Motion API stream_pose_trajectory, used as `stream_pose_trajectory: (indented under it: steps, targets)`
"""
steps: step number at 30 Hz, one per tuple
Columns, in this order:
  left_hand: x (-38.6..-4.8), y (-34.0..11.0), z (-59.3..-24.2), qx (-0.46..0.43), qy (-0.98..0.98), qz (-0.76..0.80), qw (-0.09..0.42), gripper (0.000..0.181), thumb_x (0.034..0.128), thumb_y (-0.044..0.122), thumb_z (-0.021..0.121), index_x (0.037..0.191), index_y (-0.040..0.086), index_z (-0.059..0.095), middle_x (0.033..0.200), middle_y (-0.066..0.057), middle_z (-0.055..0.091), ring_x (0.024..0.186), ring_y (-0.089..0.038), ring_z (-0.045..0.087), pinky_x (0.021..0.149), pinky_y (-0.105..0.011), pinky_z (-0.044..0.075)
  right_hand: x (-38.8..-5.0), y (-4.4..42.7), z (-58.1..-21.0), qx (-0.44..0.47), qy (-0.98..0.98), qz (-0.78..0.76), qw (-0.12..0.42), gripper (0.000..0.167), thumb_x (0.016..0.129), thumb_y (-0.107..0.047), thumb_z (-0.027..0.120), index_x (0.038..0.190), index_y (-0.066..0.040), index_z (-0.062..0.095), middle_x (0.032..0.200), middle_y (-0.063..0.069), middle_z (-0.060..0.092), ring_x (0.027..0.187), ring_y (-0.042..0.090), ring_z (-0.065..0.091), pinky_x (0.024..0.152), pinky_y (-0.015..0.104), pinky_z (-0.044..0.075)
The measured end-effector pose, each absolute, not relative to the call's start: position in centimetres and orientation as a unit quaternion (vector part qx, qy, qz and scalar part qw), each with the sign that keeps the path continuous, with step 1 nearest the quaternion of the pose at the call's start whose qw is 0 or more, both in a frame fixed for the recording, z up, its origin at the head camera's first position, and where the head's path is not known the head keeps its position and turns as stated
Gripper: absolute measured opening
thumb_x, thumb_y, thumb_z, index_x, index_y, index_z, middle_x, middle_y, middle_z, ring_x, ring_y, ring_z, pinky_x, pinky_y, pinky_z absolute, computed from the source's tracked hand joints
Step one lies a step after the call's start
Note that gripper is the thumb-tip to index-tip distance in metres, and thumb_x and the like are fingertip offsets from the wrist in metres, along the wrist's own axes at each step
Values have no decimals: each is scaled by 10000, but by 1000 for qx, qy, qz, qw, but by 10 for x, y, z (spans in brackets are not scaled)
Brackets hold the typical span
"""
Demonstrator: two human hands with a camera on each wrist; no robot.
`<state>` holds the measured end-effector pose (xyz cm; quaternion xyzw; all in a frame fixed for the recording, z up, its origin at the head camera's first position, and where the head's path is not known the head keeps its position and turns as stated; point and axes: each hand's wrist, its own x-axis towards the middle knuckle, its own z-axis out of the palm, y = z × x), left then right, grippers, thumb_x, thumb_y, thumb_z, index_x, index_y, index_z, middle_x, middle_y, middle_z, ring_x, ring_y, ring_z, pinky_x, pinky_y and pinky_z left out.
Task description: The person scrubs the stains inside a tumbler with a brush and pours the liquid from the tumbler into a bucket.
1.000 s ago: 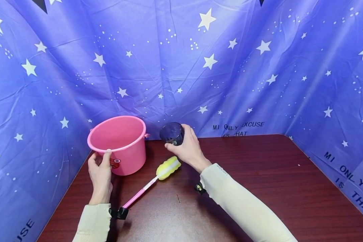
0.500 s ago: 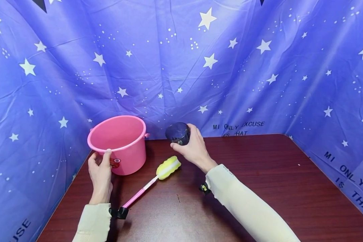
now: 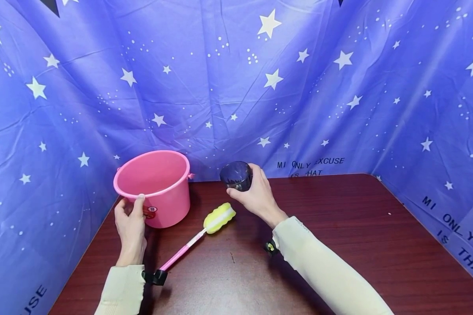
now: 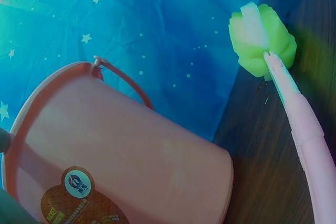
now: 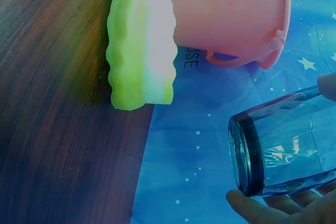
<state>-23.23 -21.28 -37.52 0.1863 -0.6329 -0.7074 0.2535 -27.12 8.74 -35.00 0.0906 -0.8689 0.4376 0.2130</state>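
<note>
My left hand (image 3: 130, 225) grips the near rim of a pink bucket (image 3: 167, 205), thumb outside at the front. The bucket stands upright at the left, a red-brown label (image 4: 79, 203) on its side. My right hand (image 3: 258, 194) holds a dark see-through drinking glass (image 3: 236, 176) around its side, right of the bucket and apart from it. In the right wrist view the glass's thick base (image 5: 247, 156) shows, with fingers below it and the thumb above. A sponge bottle brush (image 3: 219, 218), yellow and white with a pink handle, lies on the table between my hands.
The dark red-brown wooden table (image 3: 339, 232) ends at a blue curtain (image 3: 220, 87) with white stars, which hangs behind and at both sides. Black wrist cameras (image 3: 155, 277) are strapped at both cuffs. The bucket's handle (image 5: 236, 59) hangs at its far side.
My right hand has moved a little to the right with the glass, away from the bucket. The left hand, bucket and brush have stayed in place.
</note>
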Motion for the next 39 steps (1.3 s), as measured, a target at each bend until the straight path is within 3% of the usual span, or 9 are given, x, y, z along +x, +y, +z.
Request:
stream_pose_trajectory:
  steps: [12,29,39]
  targets:
    - [-234,-213,-377,178,-623,-717,259,585,890,325,653,1340,74,376,1053,16,436,877,-127,485,707,-211,429,-270,97,-356,92,-867,437,221,799,653,-397,812,1291,-83,448,1205,82,519,1111,233,498,931,424,414]
    - [-234,-213,-377,176,-618,-722,256,590,889,332,659,1339,86,367,1064,10,425,848,-131,467,674,-179,418,-267,109,-369,73,-872,436,210,814,650,-402,816,1302,-82,448,1227,79,521,1139,241,489,954,444,399]
    - [-233,-213,-377,172,-618,-724,255,580,893,330,654,1334,86,367,1068,13,429,831,-113,518,679,-193,443,-267,118,-376,71,-874,434,208,820,655,-380,820,1319,-90,437,1227,96,527,1136,245,494,955,449,401]
